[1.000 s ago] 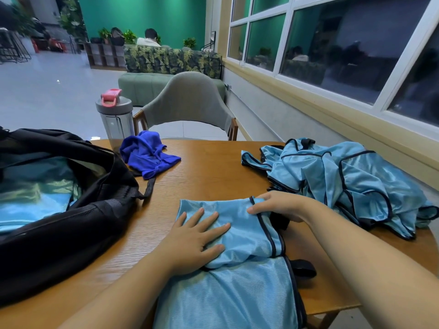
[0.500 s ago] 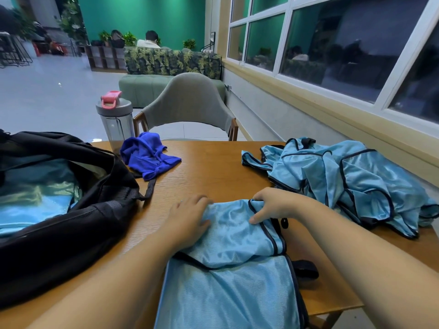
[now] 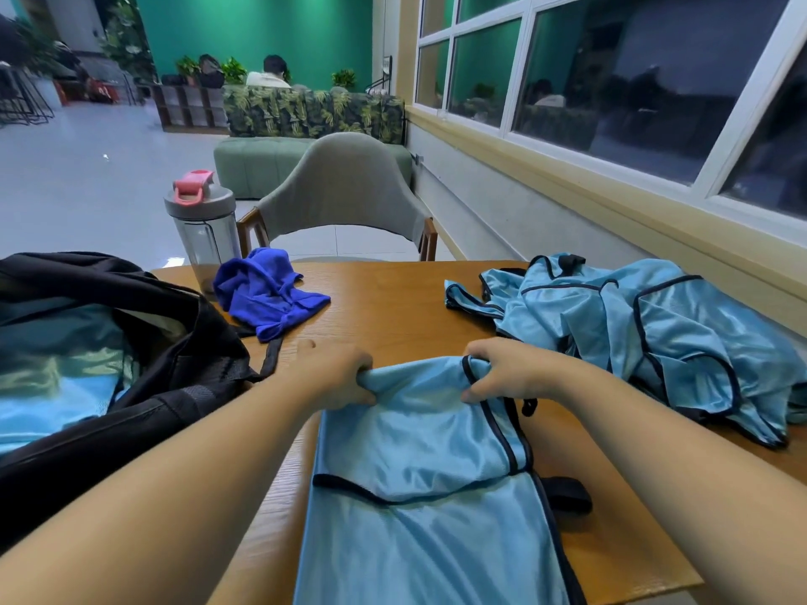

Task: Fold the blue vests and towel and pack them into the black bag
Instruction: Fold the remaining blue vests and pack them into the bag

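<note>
A light blue vest [image 3: 419, 486] with dark trim lies partly folded on the wooden table [image 3: 384, 307] in front of me. My left hand [image 3: 338, 377] pinches its far left corner and my right hand [image 3: 508, 371] grips its far right corner at the trim. A heap of more light blue vests [image 3: 646, 334] lies at the right. The crumpled dark blue towel [image 3: 266, 290] rests at the back left. The open black bag [image 3: 100, 364] stands at the left with light blue fabric inside.
A clear bottle [image 3: 203, 229] with a grey lid and pink cap stands behind the towel. A grey chair [image 3: 345, 189] faces the table's far edge. The window wall runs along the right. A person sits far off by a sofa.
My left hand went from lying flat on the vest to pinching its far left corner. My right hand closed on the far right corner. The far edge is now bunched up off the table.
</note>
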The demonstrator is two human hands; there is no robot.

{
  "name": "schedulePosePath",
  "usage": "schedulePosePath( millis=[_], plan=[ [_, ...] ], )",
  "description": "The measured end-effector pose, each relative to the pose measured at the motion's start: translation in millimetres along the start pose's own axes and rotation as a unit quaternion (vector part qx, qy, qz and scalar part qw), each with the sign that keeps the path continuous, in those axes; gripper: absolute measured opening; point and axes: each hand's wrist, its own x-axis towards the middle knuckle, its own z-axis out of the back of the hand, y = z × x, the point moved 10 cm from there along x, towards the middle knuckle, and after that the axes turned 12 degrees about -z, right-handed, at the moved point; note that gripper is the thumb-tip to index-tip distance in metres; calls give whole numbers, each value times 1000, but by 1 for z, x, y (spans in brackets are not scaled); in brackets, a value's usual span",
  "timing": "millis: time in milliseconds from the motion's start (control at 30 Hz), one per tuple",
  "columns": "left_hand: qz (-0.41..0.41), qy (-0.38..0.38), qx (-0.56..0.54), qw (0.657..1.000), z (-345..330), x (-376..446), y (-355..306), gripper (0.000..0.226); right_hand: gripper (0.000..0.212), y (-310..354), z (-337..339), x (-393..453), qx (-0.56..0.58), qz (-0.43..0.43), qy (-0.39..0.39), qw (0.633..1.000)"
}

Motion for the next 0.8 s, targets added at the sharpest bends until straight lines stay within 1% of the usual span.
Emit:
schedulePosePath(
  millis=[100,200,267,367,467,533,633,733,800],
  plan=[
    [13,-83,-21,996,25,-4,13,22,27,7,15,6,24,12,-37,999],
    [36,-168,-36,984,51,-13,26,23,29,19,30,9,6,33,-83,996],
    [52,-227,-32,972,67,-25,32,18,24,30,42,8,15,55,-144,988],
    [65,-291,-27,954,83,-44,37,8,20,44,56,-4,58,112,-247,961],
    [66,-317,-39,945,90,-58,41,10,27,52,57,-15,76,163,-295,938],
    [62,-319,-55,944,90,-68,39,12,30,55,52,-22,68,189,-304,931],
    [37,-333,-78,939,87,-90,25,9,26,54,42,-42,61,238,-309,919],
    [-36,-359,-90,928,80,-121,3,12,28,49,29,-75,36,294,-313,902],
    [-114,-342,-89,928,64,-140,-15,20,34,42,13,-95,8,329,-298,896]
  ],
)
